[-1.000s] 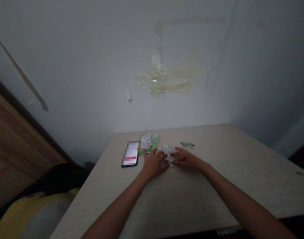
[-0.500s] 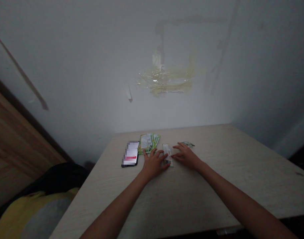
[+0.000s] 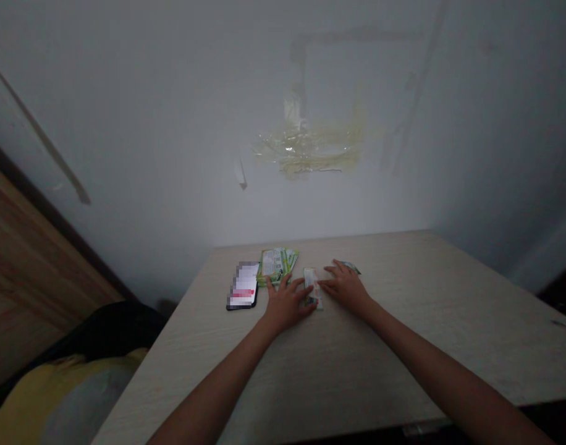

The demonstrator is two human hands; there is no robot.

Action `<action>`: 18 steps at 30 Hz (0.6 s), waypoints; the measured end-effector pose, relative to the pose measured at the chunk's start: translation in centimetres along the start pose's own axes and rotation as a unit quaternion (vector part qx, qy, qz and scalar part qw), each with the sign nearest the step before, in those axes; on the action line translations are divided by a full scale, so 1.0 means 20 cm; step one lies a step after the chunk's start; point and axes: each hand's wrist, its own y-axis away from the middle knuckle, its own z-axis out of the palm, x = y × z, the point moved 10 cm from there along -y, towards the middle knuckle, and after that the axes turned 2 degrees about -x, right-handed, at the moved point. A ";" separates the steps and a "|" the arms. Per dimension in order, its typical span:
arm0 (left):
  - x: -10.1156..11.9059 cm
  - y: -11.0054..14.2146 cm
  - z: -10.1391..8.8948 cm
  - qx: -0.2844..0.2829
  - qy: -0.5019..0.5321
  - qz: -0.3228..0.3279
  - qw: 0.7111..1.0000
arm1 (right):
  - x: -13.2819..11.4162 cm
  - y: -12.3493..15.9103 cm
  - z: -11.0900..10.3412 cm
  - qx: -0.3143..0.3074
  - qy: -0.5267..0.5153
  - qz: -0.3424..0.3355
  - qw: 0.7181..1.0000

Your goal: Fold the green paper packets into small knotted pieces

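Note:
My left hand (image 3: 285, 304) lies on the table with its fingers spread, some of them over the left side of a narrow printed packet (image 3: 312, 281). The packet is flat, pale, with green and orange print. My right hand (image 3: 345, 285) is spread at the packet's right edge, its lower fingertip at or touching that edge. Just beyond the left fingertips sits a fanned stack of green and white packets (image 3: 274, 264). Another small green piece (image 3: 350, 267) lies behind my right hand and is partly hidden by it.
A phone (image 3: 243, 287) with a lit screen lies left of the stack on the pale wooden table (image 3: 403, 358). Behind rises a wall with strips of clear tape (image 3: 311, 151). Yellow and grey cloth (image 3: 74, 395) and a wooden panel (image 3: 28, 266) stand at the left.
My right hand has shifted slightly, covering more of the small green piece behind it. My left hand and the narrow packet stay in place.

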 end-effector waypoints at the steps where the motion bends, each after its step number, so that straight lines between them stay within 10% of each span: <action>1: 0.00 0.00 0.00 0.000 0.001 0.000 1.000 | 0.00 0.00 0.00 0.001 0.006 0.006 1.000; 18: 0.00 0.01 0.01 0.011 -0.002 0.009 1.000 | 0.04 -0.11 0.04 -0.005 0.051 0.025 0.998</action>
